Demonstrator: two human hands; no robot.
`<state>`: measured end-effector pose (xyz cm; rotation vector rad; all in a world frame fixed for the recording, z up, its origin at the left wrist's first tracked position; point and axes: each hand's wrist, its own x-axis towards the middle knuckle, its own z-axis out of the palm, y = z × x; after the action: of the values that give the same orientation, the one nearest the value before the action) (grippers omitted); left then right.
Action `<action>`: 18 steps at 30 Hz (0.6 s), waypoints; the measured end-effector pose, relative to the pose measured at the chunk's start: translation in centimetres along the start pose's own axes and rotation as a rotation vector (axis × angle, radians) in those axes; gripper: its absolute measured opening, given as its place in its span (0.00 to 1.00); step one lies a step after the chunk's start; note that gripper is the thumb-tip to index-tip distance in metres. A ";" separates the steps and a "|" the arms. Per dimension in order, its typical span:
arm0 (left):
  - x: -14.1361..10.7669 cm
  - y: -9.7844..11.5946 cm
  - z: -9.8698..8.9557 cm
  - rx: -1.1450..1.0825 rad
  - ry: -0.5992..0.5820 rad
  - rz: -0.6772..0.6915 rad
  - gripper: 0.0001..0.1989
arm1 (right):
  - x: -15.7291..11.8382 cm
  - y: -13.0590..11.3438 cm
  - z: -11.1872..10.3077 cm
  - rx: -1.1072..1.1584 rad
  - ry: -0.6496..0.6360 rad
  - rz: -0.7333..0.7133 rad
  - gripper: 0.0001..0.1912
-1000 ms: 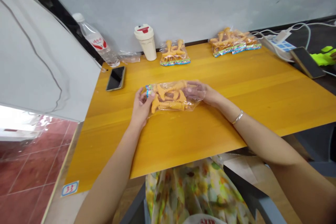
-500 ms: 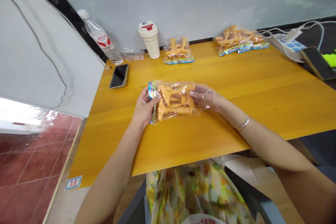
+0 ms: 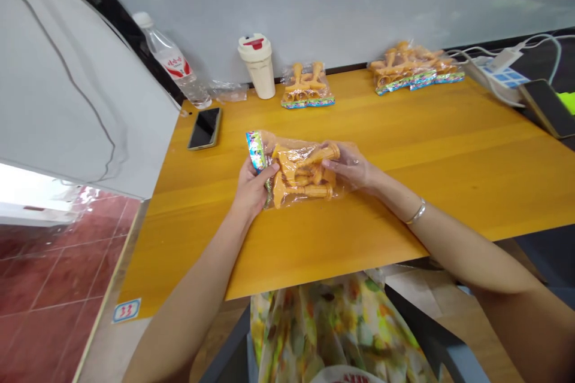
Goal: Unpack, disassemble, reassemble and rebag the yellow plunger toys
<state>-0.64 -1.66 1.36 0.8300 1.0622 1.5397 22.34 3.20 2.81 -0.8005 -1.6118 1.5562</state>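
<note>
A clear plastic bag of orange toy pieces is held between both hands above the wooden table. My left hand grips its left end by the printed blue and green header, thumb on top. At the bag's right end, my right hand is closed around the loose plastic and an orange piece, the thumb on the near side and the other fingers partly behind the film.
Along the back stand a plastic bottle, a white cup, one bag of orange toys and further bags. A phone lies at left; another phone, cables and a power strip are at right.
The bag's header end has risen and tilted, and the orange pieces have shifted slightly right. My left hand has moved slightly right. Both hands still hold the bag.
</note>
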 end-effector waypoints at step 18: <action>1.1 -1.2 -1.1 0.150 0.207 0.057 0.24 | 0.0 1.2 0.6 0.283 0.120 0.285 0.31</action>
<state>-1.44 -0.73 -0.16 0.8209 1.3275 1.6357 21.79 2.97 1.63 -0.9756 -1.1955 1.8465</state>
